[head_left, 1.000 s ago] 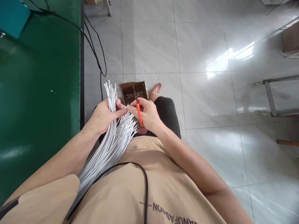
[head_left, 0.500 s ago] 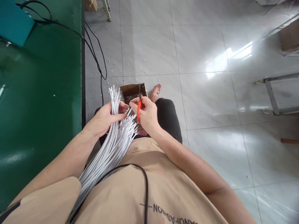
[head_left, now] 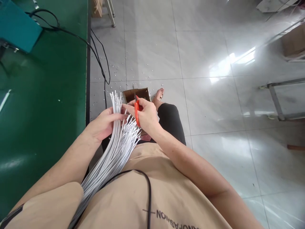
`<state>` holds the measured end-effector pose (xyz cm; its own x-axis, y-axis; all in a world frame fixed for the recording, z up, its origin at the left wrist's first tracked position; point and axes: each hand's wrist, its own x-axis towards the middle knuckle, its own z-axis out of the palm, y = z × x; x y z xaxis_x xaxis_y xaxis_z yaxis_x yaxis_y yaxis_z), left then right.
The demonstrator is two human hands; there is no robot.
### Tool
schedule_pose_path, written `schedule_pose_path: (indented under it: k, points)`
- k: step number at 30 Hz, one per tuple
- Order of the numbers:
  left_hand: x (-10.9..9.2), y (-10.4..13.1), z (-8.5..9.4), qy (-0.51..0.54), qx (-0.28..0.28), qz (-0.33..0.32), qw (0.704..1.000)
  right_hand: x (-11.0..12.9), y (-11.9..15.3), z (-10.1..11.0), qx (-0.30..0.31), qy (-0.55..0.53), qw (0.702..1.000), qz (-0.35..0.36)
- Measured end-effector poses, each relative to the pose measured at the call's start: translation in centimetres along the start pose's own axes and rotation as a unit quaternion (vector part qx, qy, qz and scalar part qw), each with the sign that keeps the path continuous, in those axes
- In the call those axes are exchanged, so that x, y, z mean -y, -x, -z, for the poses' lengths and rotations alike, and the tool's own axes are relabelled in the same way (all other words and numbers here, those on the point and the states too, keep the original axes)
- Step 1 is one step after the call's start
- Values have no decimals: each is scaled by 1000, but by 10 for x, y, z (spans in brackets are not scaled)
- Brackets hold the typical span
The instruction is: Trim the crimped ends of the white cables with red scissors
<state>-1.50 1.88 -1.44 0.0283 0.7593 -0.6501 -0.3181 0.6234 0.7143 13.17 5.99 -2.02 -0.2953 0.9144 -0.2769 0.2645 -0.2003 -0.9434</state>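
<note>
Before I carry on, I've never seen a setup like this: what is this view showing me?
There is no machine here: you see a person's two bare hands through a camera worn on the head, looking forward and down. The left hand grips a long bundle of thin white wires near its upper ends. The right hand holds a small red-orange-handled tool, its fingertips close to the left hand. On the glossy green tabletop at the left are a boxy teal object and a black cable. Just beyond the hands, an open brown cardboard box is partly hidden. Small pale bits dot the grey tiled floor.
</note>
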Motion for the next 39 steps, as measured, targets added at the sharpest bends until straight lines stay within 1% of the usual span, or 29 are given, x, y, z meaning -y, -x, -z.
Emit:
schedule_pose_path:
  k: [2, 4, 7, 9, 11, 13, 14, 16, 17, 19, 27, 30, 33, 36, 39]
  points:
    - [-1, 1, -1, 9, -14, 4, 1000, -6, 2, 3, 3, -75, 996, -51]
    - [0, 1, -3, 2, -22, -18, 1000, -10, 4, 4, 5, -112, 991, -73]
    - [5, 0, -5, -20, -40, -68, 997, -10, 5, 3, 9, -117, 990, -79]
    - [6, 0, -5, -32, -55, -87, 994, -11, 4, 5, 24, -108, 991, -76]
    - [7, -1, -5, -33, -62, -93, 993, -13, 2, 9, 29, -61, 996, -58]
    - [6, -1, -5, -31, -64, -92, 993, -16, 0, 15, 23, 48, 998, -16]
    - [6, -1, -5, -30, -64, -91, 993, -18, 0, 18, 21, 119, 993, 10]
    - [5, -1, -5, -33, -60, -92, 993, -22, -1, 22, 38, 244, 968, 52]
    - [4, -1, -5, -36, -59, -94, 993, -24, 0, 23, 52, 287, 954, 64]
    - [4, 0, -6, -44, -59, -99, 992, -25, 1, 23, 76, 335, 937, 70]
    - [6, -2, -8, -91, -92, -134, 982, -18, 3, 25, 114, 391, 912, 54]
    - [9, -3, -6, -133, -112, -152, 973, -13, 2, 28, 119, 412, 902, 56]
    - [12, -4, -5, -172, -134, -165, 962, -11, 2, 28, 126, 419, 898, 43]
    - [12, -4, -5, -163, -128, -156, 966, -13, 3, 26, 127, 411, 902, 36]
    - [10, -2, -6, -121, -103, -136, 978, -19, 4, 26, 119, 388, 913, 41]
